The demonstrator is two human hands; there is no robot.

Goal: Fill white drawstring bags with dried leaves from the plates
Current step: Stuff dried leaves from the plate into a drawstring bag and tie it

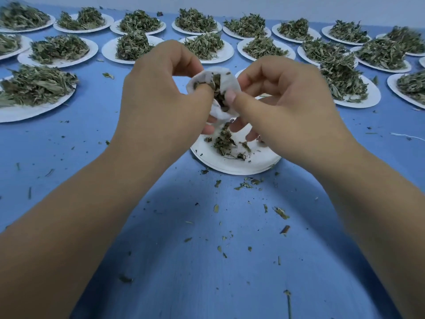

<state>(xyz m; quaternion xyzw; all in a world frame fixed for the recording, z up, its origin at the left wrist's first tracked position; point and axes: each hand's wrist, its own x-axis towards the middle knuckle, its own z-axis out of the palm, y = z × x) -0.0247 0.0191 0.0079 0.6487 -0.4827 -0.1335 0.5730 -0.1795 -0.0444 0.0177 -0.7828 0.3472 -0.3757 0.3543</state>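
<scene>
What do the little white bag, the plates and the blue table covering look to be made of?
The bag looks like thin, matte non-woven or gauzy fabric: it crumples softly where held. The plate beneath seems white paper or card, matte, thin-rimmed; possibly foam. The table cover looks like blue cloth, with soft folds and dull sheen.

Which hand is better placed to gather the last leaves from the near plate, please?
Probably the right hand: it only pinches the bag rim, its lower fingers hanging by the leaves, while the left hand grips rim and underside.
</scene>
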